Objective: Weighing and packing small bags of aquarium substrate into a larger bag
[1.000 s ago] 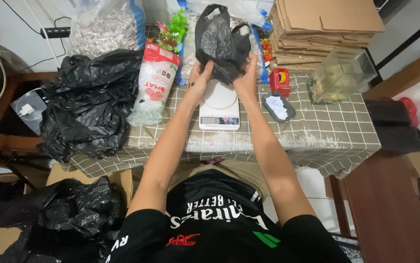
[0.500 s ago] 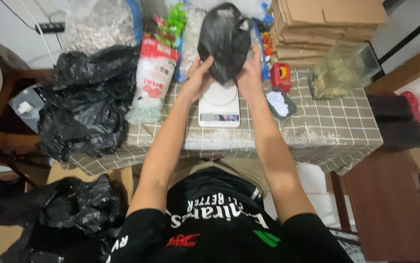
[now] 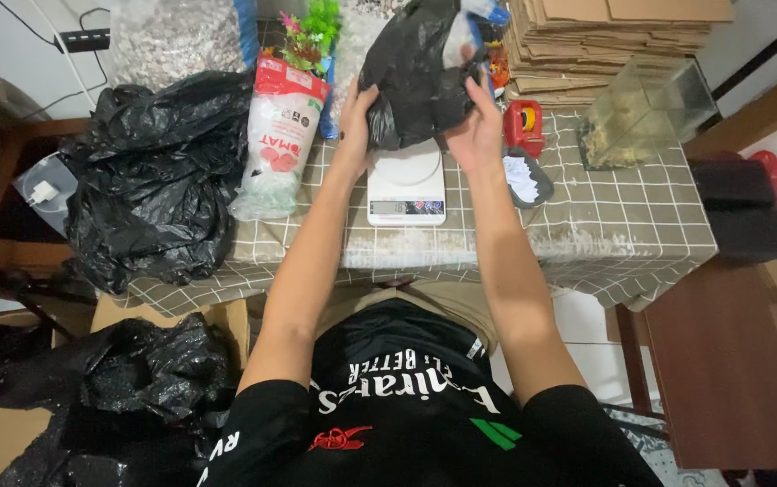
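A black plastic bag [image 3: 417, 77] is held up above a white kitchen scale [image 3: 405, 185] on the checked tablecloth [image 3: 587, 225]. My left hand [image 3: 357, 113] grips the bag's left side and my right hand [image 3: 477, 122] grips its right side. The bag hangs just over the scale's round plate; I cannot tell whether its bottom touches the plate. The bag hides what is inside it.
A large heap of black bags [image 3: 154, 171] lies at the table's left. A red-and-white pouch [image 3: 278, 131] leans beside the scale. A small dark tray with white bits [image 3: 525, 177], a red tape dispenser [image 3: 524, 122], a clear tank [image 3: 641, 113] and stacked cardboard [image 3: 614, 36] stand on the right.
Both hands have kept hold of the black bag and turned it a little above the scale; its top now tilts toward the right.
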